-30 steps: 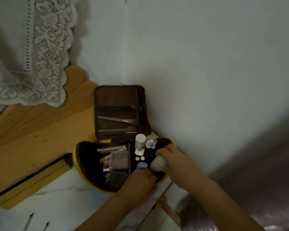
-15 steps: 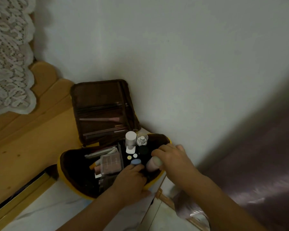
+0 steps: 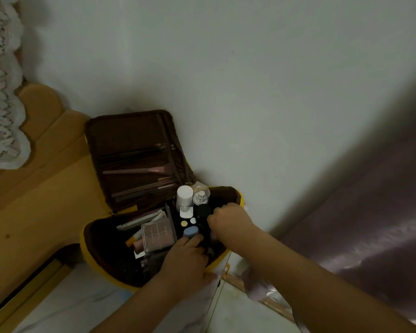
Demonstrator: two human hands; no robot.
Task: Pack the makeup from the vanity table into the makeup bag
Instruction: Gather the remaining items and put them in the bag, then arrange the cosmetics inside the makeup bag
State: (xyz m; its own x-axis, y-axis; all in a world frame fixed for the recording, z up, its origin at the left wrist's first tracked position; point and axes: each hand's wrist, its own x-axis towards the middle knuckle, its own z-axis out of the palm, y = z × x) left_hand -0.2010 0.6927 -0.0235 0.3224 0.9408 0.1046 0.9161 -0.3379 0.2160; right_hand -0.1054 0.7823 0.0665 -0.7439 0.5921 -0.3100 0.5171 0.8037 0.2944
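2 hands in makeup bag (image 3: 99, 246): left hand (image 3: 186, 259) touching blue cap (image 3: 190, 231), right hand (image 3: 228, 218) curled.

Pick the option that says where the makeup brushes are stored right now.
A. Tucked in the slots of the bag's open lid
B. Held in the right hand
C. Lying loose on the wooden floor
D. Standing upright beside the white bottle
A: the makeup brushes lie crosswise in the slots of the open lid of the makeup bag, which leans back against the wall.
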